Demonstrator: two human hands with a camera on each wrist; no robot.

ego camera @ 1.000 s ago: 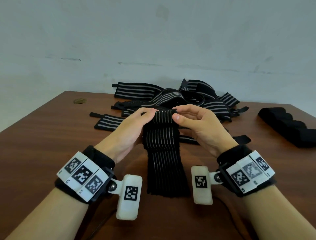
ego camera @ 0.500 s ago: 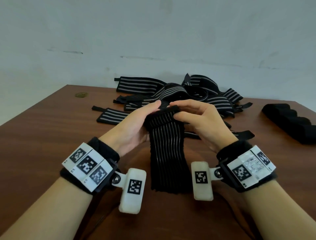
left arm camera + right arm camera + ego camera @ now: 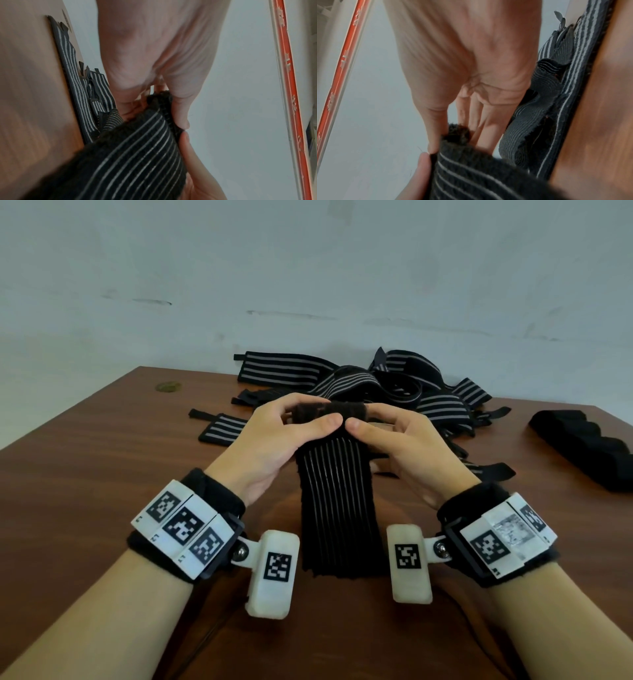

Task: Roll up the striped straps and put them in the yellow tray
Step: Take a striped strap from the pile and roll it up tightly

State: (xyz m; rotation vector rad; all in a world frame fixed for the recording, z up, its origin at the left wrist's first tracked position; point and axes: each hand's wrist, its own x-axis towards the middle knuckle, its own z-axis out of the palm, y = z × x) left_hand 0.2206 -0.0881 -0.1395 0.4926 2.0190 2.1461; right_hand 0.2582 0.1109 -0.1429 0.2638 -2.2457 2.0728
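A black strap with thin pale stripes (image 3: 337, 501) hangs toward me from both hands above the brown table (image 3: 85, 460). Its top end is turned into a small dark roll (image 3: 330, 409). My left hand (image 3: 291, 422) pinches the roll's left side, thumb in front and fingers behind. My right hand (image 3: 380, 428) pinches its right side the same way. The two thumb tips nearly touch. The left wrist view shows the strap (image 3: 137, 155) under my left hand (image 3: 178, 119); the right wrist view shows the strap (image 3: 471, 175) under my right hand (image 3: 436, 146). No yellow tray is in view.
A loose pile of striped straps (image 3: 394, 388) lies just beyond my hands, with one short strap (image 3: 219, 431) at the left. A black folded bundle (image 3: 589, 453) sits at the far right. A small round mark (image 3: 168, 386) is at the table's far left.
Both hands have turned the strap's top end over into a tighter roll. The thumbs have come together in front, and the hanging part has shortened slightly.
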